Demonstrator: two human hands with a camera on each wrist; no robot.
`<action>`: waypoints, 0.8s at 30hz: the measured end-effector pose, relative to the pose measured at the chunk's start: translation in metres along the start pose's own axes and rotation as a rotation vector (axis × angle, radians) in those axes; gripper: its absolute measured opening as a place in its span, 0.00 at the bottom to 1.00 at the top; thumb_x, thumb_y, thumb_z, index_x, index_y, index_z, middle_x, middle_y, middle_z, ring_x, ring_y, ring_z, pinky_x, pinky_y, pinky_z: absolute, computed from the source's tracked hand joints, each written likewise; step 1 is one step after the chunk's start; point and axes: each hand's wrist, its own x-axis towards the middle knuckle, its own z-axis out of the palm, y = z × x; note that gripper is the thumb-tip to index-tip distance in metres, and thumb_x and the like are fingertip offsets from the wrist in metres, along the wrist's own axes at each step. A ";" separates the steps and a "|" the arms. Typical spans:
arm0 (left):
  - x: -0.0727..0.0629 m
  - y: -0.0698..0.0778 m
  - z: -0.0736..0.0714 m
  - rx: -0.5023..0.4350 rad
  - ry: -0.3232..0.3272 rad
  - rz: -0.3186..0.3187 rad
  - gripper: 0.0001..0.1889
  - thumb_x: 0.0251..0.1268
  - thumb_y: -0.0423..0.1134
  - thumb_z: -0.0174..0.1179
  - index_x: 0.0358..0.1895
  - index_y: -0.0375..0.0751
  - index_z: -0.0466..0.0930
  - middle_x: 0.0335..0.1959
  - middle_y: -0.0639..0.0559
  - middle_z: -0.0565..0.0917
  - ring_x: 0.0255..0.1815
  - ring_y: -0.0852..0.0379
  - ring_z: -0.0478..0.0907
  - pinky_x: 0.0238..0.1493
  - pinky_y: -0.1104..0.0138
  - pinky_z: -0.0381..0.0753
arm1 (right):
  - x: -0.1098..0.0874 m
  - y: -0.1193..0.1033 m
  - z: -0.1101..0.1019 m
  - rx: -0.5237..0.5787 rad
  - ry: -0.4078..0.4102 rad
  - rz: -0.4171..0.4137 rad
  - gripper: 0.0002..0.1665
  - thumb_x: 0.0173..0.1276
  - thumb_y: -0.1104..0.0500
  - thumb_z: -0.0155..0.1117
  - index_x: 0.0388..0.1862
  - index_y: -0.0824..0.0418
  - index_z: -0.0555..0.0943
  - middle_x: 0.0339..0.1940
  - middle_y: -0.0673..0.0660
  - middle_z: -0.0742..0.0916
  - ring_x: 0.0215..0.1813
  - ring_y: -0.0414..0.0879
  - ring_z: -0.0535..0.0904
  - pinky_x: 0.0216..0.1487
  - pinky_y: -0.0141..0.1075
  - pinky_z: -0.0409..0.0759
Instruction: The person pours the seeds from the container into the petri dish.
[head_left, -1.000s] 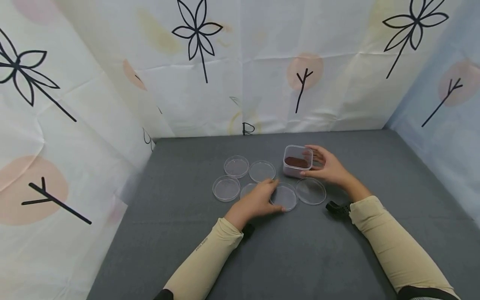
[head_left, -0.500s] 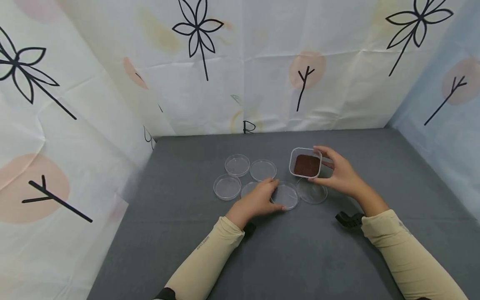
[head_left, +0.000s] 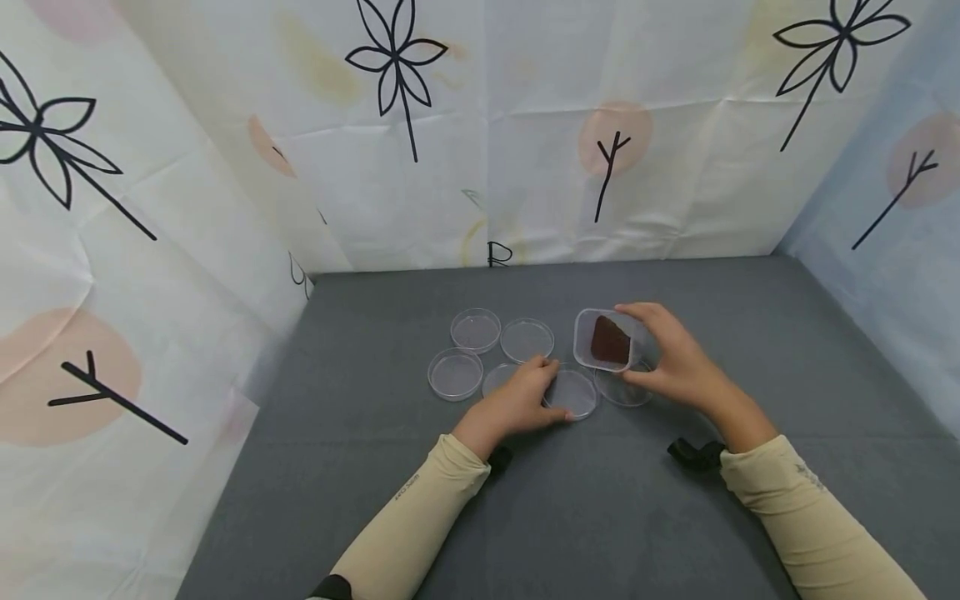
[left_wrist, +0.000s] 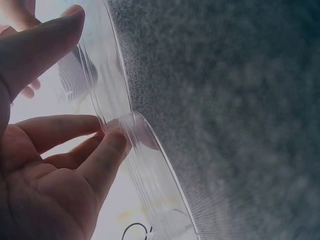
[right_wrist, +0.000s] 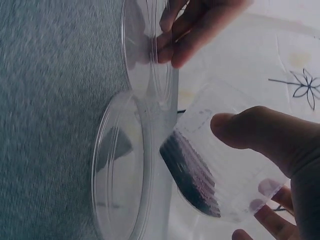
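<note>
My left hand [head_left: 513,402] holds a clear petri dish [head_left: 576,392] at its sides, thumb at the near rim and fingers at the far rim. In the left wrist view its fingertips sit against the dish wall [left_wrist: 111,75]. My right hand [head_left: 678,362] grips a clear, square plastic container [head_left: 582,333] between thumb and fingers. It is raised and tilted, holding dark brown powder [head_left: 610,342] heaped to one side. The right wrist view shows the powder [right_wrist: 192,172] resting in the container's lower corner, close by the dishes. Another petri dish [head_left: 622,393] lies partly behind the container.
Several more clear petri dishes stand on the grey cloth to the left, including one at the back [head_left: 476,331], one beside it [head_left: 527,340] and one in front [head_left: 455,374]. My left hand partly hides another dish [head_left: 497,377]. A patterned white curtain [head_left: 540,183] closes off the back.
My right hand has raised the container and tipped it, first toward me, then to the left, bringing it nearer the front dishes. The powder has shifted inside. My left hand stays at its dish.
</note>
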 end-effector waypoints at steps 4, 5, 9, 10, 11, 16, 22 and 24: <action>0.000 0.001 -0.001 -0.008 -0.005 -0.004 0.45 0.71 0.51 0.72 0.82 0.30 0.62 0.76 0.36 0.70 0.78 0.45 0.70 0.78 0.56 0.71 | 0.001 -0.005 0.001 -0.036 -0.018 -0.022 0.59 0.47 0.74 0.87 0.79 0.63 0.69 0.71 0.68 0.75 0.72 0.67 0.70 0.63 0.67 0.73; -0.001 0.001 -0.002 -0.007 -0.006 -0.007 0.45 0.71 0.51 0.72 0.82 0.30 0.62 0.76 0.36 0.70 0.78 0.45 0.70 0.78 0.56 0.72 | 0.002 -0.007 0.001 -0.050 -0.017 -0.037 0.59 0.47 0.73 0.87 0.79 0.63 0.70 0.71 0.68 0.75 0.71 0.67 0.70 0.63 0.67 0.73; -0.001 0.001 -0.002 0.007 -0.006 -0.012 0.45 0.71 0.51 0.72 0.81 0.31 0.63 0.75 0.37 0.71 0.77 0.45 0.71 0.77 0.56 0.72 | 0.002 -0.011 0.004 -0.101 -0.001 -0.096 0.59 0.45 0.74 0.87 0.78 0.63 0.71 0.70 0.68 0.76 0.70 0.67 0.71 0.61 0.66 0.75; -0.001 0.001 -0.002 0.007 -0.007 -0.011 0.45 0.71 0.51 0.72 0.81 0.31 0.63 0.76 0.36 0.71 0.77 0.45 0.71 0.78 0.56 0.72 | 0.002 -0.012 0.004 -0.115 0.004 -0.111 0.59 0.44 0.74 0.88 0.78 0.63 0.72 0.69 0.68 0.76 0.70 0.68 0.71 0.61 0.66 0.76; 0.000 0.001 -0.002 0.009 -0.007 -0.009 0.45 0.71 0.51 0.72 0.81 0.31 0.63 0.75 0.36 0.71 0.77 0.45 0.71 0.78 0.56 0.72 | 0.001 -0.012 0.005 -0.131 0.008 -0.125 0.60 0.43 0.74 0.88 0.77 0.63 0.72 0.69 0.68 0.77 0.70 0.68 0.71 0.61 0.66 0.76; 0.000 0.002 -0.001 0.009 -0.008 -0.008 0.45 0.71 0.52 0.72 0.81 0.31 0.63 0.75 0.36 0.71 0.77 0.44 0.71 0.78 0.56 0.72 | -0.001 -0.015 0.007 -0.175 0.013 -0.191 0.58 0.43 0.75 0.87 0.76 0.64 0.73 0.68 0.69 0.77 0.70 0.68 0.71 0.61 0.65 0.76; 0.002 0.000 0.001 0.011 -0.002 -0.008 0.45 0.71 0.53 0.72 0.81 0.32 0.63 0.75 0.37 0.71 0.76 0.45 0.72 0.76 0.56 0.74 | -0.001 -0.021 0.007 -0.218 -0.024 -0.210 0.55 0.46 0.75 0.83 0.76 0.61 0.75 0.69 0.68 0.77 0.73 0.67 0.70 0.62 0.63 0.77; 0.002 0.001 0.002 0.009 0.003 -0.006 0.44 0.71 0.52 0.72 0.81 0.32 0.64 0.75 0.37 0.72 0.76 0.45 0.72 0.76 0.56 0.74 | -0.001 -0.023 0.007 -0.238 -0.032 -0.211 0.55 0.46 0.75 0.83 0.77 0.60 0.75 0.69 0.68 0.77 0.73 0.67 0.70 0.62 0.63 0.77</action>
